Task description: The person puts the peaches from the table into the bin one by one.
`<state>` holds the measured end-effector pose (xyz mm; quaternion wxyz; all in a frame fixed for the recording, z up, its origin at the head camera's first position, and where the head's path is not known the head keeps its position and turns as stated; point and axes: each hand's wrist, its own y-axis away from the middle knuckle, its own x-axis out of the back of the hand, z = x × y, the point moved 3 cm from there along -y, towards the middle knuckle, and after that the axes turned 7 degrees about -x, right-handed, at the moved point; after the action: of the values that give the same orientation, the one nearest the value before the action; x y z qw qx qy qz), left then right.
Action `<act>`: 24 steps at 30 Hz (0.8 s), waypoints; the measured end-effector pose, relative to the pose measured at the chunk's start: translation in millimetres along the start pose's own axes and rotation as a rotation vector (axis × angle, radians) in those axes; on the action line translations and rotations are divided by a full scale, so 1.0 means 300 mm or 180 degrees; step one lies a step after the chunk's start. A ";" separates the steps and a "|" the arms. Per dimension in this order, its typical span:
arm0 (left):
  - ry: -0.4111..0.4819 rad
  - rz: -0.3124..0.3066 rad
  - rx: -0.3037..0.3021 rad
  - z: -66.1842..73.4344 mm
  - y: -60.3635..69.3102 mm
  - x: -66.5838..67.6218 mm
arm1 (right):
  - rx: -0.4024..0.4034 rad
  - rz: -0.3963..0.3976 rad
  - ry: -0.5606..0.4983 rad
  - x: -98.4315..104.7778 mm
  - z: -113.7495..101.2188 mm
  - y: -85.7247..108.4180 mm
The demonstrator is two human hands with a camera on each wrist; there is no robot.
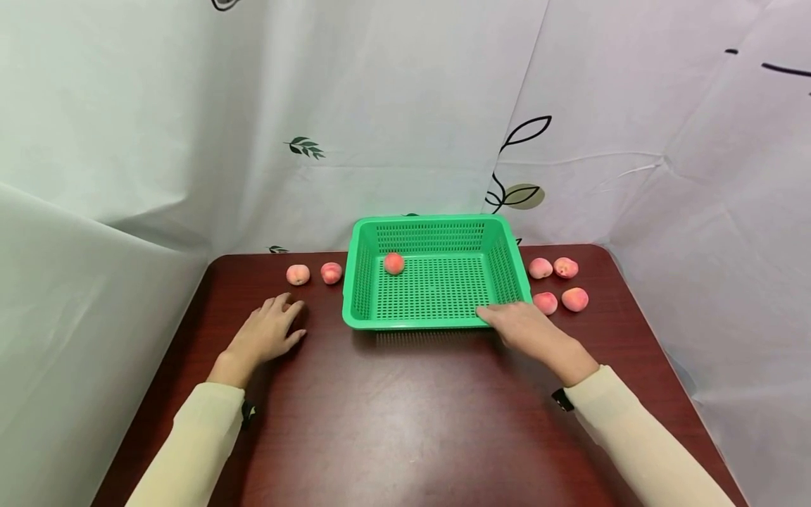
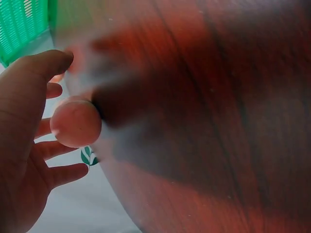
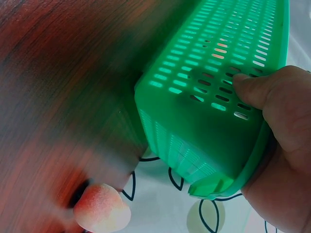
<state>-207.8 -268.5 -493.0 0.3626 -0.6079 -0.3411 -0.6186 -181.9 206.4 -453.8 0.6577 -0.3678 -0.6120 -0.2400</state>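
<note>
Left hand (image 1: 266, 331): your fingers spread, loose; round pink peach (image 2: 75, 124) beneath, wrist frame's left
Right hand (image 1: 535, 334): grips green plastic basket (image 1: 418, 324)

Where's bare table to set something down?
Biggest: table on the near side of the green basket, between the sleeves. Narrower: between left hand and basket. Crowded: basket's right, four peaches; back left, two peaches.

I lose both pale sleeves (image 1: 190, 440) at the head view's bottom edge. My left wrist feed crops the green slotted basket (image 2: 22, 29) and blurs the tabletop (image 2: 146, 53); on the right, the basket hides most of the right hand (image 3: 291, 131)'s fingers.
</note>
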 end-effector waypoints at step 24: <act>0.0129 0.0257 -0.0206 0.003 0.001 -0.024 | -0.0021 -0.0004 0.0012 0.004 -0.003 -0.002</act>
<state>-206.9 -267.6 -500.1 0.3742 -0.6199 -0.2887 -0.6264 -181.8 205.5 -452.4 0.6575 -0.3691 -0.6102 -0.2432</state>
